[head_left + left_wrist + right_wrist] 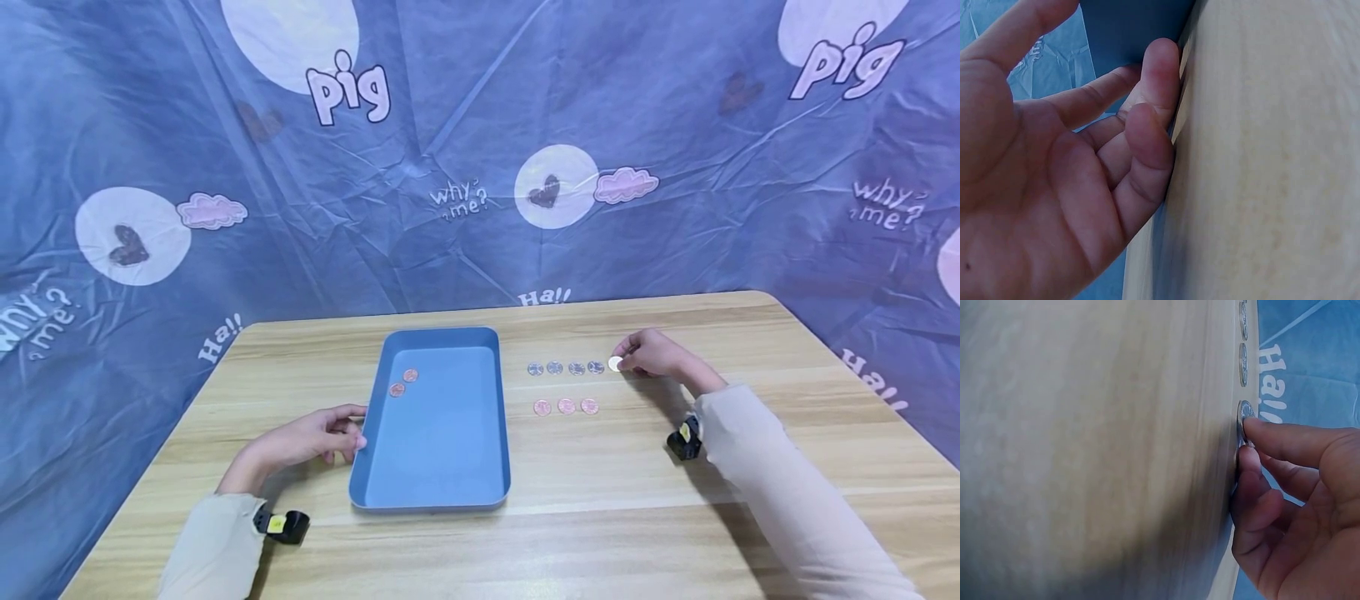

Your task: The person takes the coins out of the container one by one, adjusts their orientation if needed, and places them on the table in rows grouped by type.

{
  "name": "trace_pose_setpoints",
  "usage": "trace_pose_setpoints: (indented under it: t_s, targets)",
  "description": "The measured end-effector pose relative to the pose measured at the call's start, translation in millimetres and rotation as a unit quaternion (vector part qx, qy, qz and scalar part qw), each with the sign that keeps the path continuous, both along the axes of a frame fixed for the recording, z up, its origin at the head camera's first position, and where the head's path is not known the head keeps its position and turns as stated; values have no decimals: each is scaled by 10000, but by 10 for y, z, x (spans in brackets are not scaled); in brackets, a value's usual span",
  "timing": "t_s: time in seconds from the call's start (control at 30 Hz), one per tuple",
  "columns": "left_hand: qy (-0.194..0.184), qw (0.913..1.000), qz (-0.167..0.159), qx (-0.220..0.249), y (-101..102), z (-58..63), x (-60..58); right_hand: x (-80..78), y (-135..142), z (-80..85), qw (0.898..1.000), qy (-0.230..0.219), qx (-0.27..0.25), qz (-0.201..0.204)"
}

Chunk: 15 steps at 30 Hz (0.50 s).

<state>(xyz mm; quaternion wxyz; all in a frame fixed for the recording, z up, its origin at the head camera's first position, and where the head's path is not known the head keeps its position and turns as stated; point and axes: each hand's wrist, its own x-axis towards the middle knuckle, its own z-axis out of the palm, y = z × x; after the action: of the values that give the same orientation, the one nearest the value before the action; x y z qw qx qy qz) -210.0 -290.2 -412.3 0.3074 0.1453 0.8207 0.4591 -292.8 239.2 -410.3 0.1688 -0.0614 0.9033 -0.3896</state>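
Note:
At the right end of a row of silver coins [577, 368], my right hand [651, 353] pinches a silver coin [615, 364] between thumb and fingertips, tilted up at the tabletop. The right wrist view shows that coin's face [1245, 411] partly covered by the thumb. Below this row lie three copper coins [566, 406]. My left hand [318, 437] touches the outer left wall of a blue tray [442, 450], its fingers loosely bent. Two copper coins [403, 382] lie inside the tray, towards its upper left.
Everything stands on a light wood-grain table [600, 533]. A blue printed cloth [465, 167] hangs behind the table and along its sides. Each wrist wears a small black camera, such as the one on the right wrist [684, 439].

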Motion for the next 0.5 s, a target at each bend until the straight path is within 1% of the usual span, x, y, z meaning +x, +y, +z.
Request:
trace_pose_setpoints:
  t_s: [0.23, 0.5]
  targets:
    - [35, 10000, -44, -37, -2, 9, 2, 3, -10, 12, 9999, 26, 125, 3]
    - [-30, 10000, -46, 68, 10, 25, 11, 12, 16, 5, 10000, -41, -21, -8]
